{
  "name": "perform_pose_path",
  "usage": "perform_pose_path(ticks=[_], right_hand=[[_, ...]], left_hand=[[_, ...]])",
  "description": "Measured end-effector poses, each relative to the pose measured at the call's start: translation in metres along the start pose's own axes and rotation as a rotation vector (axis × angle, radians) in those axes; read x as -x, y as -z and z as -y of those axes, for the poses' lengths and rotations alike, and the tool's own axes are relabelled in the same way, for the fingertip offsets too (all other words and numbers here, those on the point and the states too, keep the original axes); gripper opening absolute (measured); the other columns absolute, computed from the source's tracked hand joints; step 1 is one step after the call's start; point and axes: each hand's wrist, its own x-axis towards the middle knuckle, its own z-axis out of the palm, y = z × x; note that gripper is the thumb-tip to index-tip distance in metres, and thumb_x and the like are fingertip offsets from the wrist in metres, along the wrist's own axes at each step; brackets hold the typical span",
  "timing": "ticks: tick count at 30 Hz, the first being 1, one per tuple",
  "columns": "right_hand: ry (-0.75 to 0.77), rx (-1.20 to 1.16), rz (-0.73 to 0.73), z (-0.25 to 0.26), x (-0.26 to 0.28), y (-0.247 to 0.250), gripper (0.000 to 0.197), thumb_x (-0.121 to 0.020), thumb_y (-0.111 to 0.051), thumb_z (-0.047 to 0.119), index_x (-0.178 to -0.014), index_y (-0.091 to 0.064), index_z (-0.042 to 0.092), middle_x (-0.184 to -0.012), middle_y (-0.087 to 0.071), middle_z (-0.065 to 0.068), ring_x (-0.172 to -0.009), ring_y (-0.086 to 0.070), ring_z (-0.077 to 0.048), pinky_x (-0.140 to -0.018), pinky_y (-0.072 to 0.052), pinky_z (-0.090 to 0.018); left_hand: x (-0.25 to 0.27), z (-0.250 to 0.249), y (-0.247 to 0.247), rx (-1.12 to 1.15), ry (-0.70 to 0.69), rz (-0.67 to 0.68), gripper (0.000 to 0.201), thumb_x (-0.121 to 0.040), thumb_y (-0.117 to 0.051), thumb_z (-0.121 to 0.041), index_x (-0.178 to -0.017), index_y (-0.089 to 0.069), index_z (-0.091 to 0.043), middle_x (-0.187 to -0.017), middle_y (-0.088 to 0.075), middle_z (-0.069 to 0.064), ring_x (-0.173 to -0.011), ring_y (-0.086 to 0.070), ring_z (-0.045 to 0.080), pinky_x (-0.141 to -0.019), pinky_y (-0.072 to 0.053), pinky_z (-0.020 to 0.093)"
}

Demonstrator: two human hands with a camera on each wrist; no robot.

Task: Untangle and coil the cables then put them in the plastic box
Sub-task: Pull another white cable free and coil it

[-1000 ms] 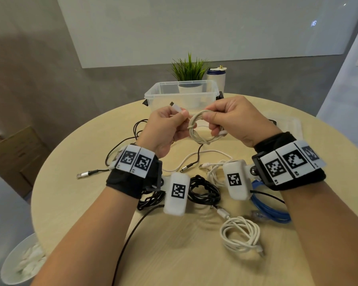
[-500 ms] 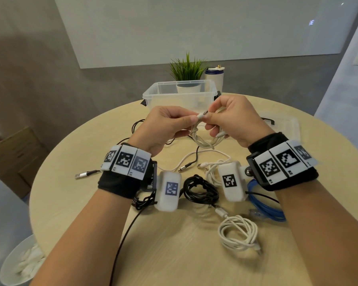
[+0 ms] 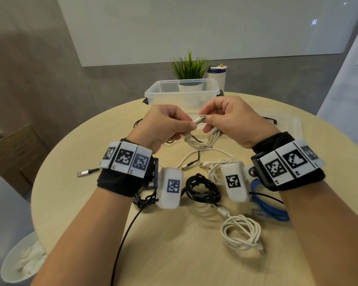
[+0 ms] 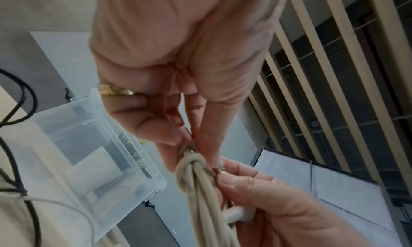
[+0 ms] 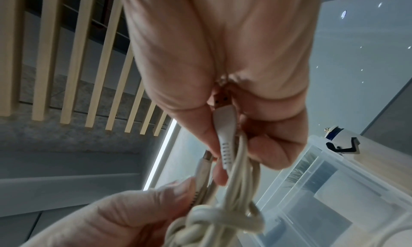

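Both hands hold a coiled white cable (image 3: 201, 141) above the table, in front of the clear plastic box (image 3: 153, 93). My left hand (image 3: 170, 124) pinches one plug end and the wrapped strands (image 4: 189, 162). My right hand (image 3: 225, 118) pinches the coil with the white USB plug (image 5: 223, 123) against its palm; the other small plug (image 5: 201, 164) points at its fingertips. On the table lie a coiled black cable (image 3: 203, 187), a coiled white cable (image 3: 241, 232), a blue cable (image 3: 271, 209) and loose white and black cables (image 3: 207, 159).
The round wooden table (image 3: 174, 244) carries a potted plant (image 3: 189, 69) and a white bottle (image 3: 216, 76) behind the box. The box's clear lid (image 3: 287, 124) lies at the right. A white bin (image 3: 23, 261) stands on the floor at lower left.
The left hand brought the cable's plug end across to the right hand's fingertips and wrapped it round the coil. The open loop has drawn tighter into a hanging bundle.
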Motion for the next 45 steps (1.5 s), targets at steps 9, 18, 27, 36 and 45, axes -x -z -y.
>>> perform_pose_path(ticks=[9,18,27,36,45], right_hand=[[0.010,0.067,0.020,0.000,-0.001,0.004,0.017,-0.094,-0.054,0.004,-0.094,-0.062,0.019,-0.078,-0.061,0.002,-0.066,-0.057,0.000,-0.057,-0.043,-0.008],[0.020,0.117,0.029,0.002,0.001,-0.001,0.018,-0.095,-0.053,0.005,-0.092,-0.062,0.020,-0.079,-0.063,0.001,-0.064,-0.058,0.003,-0.056,-0.042,-0.010],[0.025,0.094,0.074,0.006,0.002,-0.001,0.028,-0.090,-0.054,-0.004,-0.087,-0.064,0.022,-0.085,-0.067,0.001,-0.079,-0.064,-0.006,-0.064,-0.047,-0.014],[0.066,0.003,0.043,0.003,0.001,-0.002,0.015,-0.086,-0.064,-0.001,-0.093,-0.068,0.012,-0.084,-0.070,-0.005,-0.079,-0.067,-0.012,-0.076,-0.055,-0.026],[0.070,-0.007,-0.029,0.003,0.000,-0.007,0.005,-0.084,-0.070,0.006,-0.089,-0.070,0.008,-0.074,-0.070,-0.005,-0.065,-0.063,-0.007,-0.058,-0.046,-0.017]], left_hand=[[0.002,0.000,-0.003,0.051,0.017,0.009,0.010,-0.077,-0.074,-0.006,-0.073,-0.065,-0.008,-0.059,-0.066,0.003,-0.054,-0.058,0.010,-0.051,-0.039,0.021],[0.004,-0.002,0.000,0.022,0.095,0.071,0.013,-0.078,-0.074,-0.009,-0.082,-0.064,-0.017,-0.063,-0.067,-0.005,-0.055,-0.060,0.006,-0.049,-0.039,0.018],[0.004,-0.003,0.001,-0.047,0.055,0.053,0.015,-0.076,-0.075,-0.005,-0.084,-0.067,-0.016,-0.059,-0.066,-0.007,-0.050,-0.059,0.004,-0.042,-0.034,0.015],[0.004,-0.004,-0.006,-0.136,-0.094,0.021,0.017,-0.082,-0.073,-0.010,-0.077,-0.058,-0.015,-0.071,-0.060,0.004,-0.049,-0.052,0.006,-0.043,-0.037,0.014],[0.000,-0.003,0.001,-0.133,-0.148,-0.063,0.013,-0.084,-0.071,-0.015,-0.079,-0.060,-0.011,-0.075,-0.060,0.010,-0.066,-0.058,0.024,-0.060,-0.047,0.033]])
